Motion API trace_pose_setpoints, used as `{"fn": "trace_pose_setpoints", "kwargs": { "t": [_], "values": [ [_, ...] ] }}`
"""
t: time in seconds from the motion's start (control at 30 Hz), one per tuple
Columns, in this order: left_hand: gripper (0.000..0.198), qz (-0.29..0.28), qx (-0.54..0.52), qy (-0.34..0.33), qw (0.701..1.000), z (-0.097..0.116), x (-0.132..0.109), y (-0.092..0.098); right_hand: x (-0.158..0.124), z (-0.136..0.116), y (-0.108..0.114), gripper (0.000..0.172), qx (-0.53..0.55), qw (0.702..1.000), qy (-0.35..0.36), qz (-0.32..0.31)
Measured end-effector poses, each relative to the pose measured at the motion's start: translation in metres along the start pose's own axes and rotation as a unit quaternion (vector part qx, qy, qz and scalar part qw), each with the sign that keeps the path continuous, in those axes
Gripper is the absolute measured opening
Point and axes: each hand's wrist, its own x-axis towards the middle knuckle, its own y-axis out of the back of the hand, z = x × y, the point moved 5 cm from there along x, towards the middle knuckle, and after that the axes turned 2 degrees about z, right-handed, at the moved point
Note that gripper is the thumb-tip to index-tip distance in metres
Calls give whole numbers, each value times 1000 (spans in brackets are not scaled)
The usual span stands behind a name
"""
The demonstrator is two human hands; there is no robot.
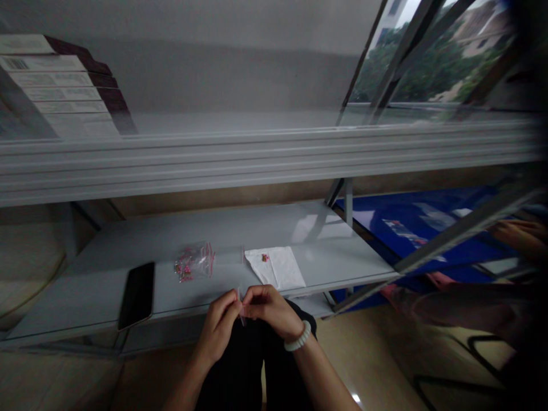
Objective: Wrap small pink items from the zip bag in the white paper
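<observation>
Left hand [220, 319] and right hand [268, 308] pinch tiny clear bag [243, 321] at front edge of counter [231, 228], likely to keep it steady. Zip bag [202, 258] keeps pink beads [186, 270] together. Charms [265, 258] on white packet [285, 273]: easy to spot.

Probably a small workshop: grey workbench [231, 225], stacked boxes [60, 79], neighbouring blue worktop [377, 206].

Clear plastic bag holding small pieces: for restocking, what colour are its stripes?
Thin stripes look reddish pink; head view.
</observation>
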Motion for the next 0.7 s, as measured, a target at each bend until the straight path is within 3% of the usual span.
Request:
{"fn": "trace_pose_setpoints", "kwargs": {
  "t": [0.17, 0.33, 0.57, 0.7],
  "values": [
    [33, -6, -7, -1, 1000, 1, -1, -2, 0, 10, 2, 16, 40, 998, -39, -11],
    [21, -32, 55, -27, 998, 5, 1, -3, -2, 11, 4, 14, 35, 998, -46, 15],
    [15, -47, 119, -64, 990, 9, 1, -1, -16, -1, 5, 3, -138, 982, 73, 107],
    [16, -43, 136, -83, 986, 14, -2, -3, -25, -9, 1, 12, -248, 955, 82, 141]
  ]
}}
